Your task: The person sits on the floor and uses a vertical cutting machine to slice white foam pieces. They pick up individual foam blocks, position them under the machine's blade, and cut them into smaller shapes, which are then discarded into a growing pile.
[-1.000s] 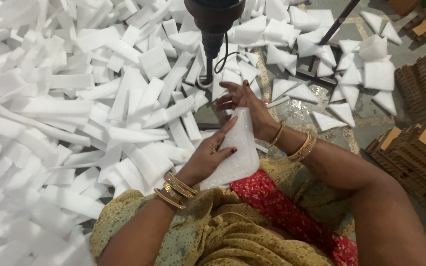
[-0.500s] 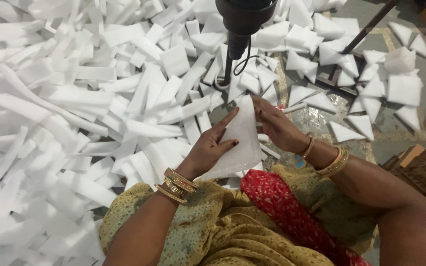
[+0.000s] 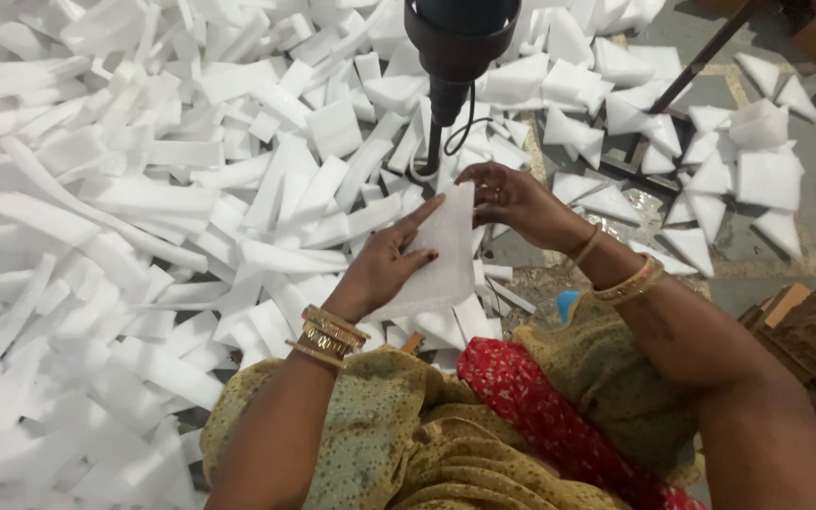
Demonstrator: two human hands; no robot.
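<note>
I see a white foam sheet (image 3: 441, 255) held between both hands, just below the black machine head (image 3: 460, 42) that hangs at the top of the head view. My left hand (image 3: 389, 264) lies against the sheet's left face, its fingers (image 3: 417, 219) stretched up along the edge with the thumb pressing on the surface. My right hand (image 3: 512, 198) pinches the sheet's upper right corner, fingers curled narrow around it. The sheet stands tilted, its narrow top close under the machine's dark shaft (image 3: 436, 132), from which a black cable (image 3: 465, 118) loops down.

To the left and behind spreads a thick pile of white foam strips (image 3: 144, 217), reaching right up to the sheet. To the right, triangular foam offcuts (image 3: 710, 170) lie scattered on the grey floor (image 3: 805, 255). Gold bangles (image 3: 328, 332) ring the left wrist, more sit on the right. Brown stacked pieces (image 3: 805, 326) show at the right edge. An olive and red garment (image 3: 446, 425) fills the foreground.
</note>
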